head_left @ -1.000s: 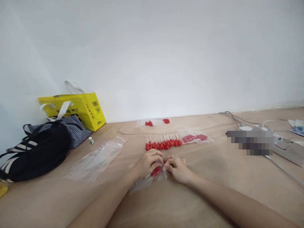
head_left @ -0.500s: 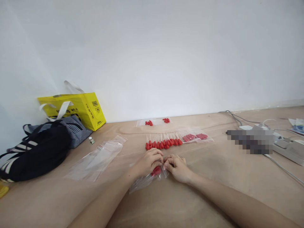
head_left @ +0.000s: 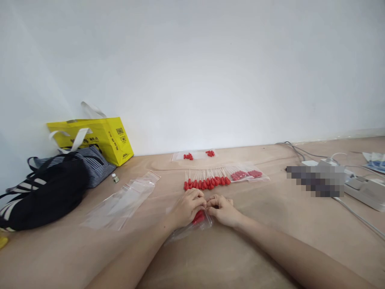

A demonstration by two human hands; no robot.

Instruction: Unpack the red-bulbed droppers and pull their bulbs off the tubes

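My left hand is closed on a clear zip bag low on the table in front of me. Red bulbs, like those of small droppers, show through the plastic under its fingers. My right hand pinches at the bag's upper right edge, its fingertips almost touching the left ones. Just beyond both hands lies a row of droppers with red bulbs toward me and thin pale stems pointing away. Filled clear bags of red bulbs rest at the right end of that row.
Flat clear zip bags lie to the left, near a small bottle. More bagged red pieces sit by the wall. A yellow bag and a black bag stand far left. Cables and a power strip are at right.
My right hand has shifted slightly left, closer to my left hand. The left hand keeps its hold on the bag, nearly unmoved.
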